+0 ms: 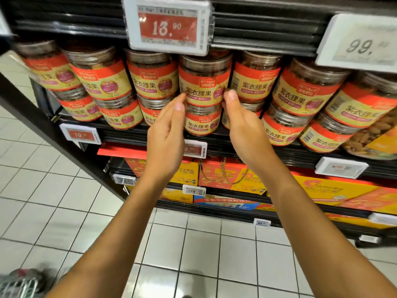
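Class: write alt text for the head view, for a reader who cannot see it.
A person's left hand and right hand reach either side of a top-row jar on a shop shelf. Matching red-and-yellow jars stacked two high flank it.

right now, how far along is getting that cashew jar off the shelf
Early. Done: the left hand and right hand flank the top-row cashew jar, fingertips at its label. In hand: closing a grip; the fingers look straight, not wrapped. Left: lifting it off the lower jar and clear of the shelf.
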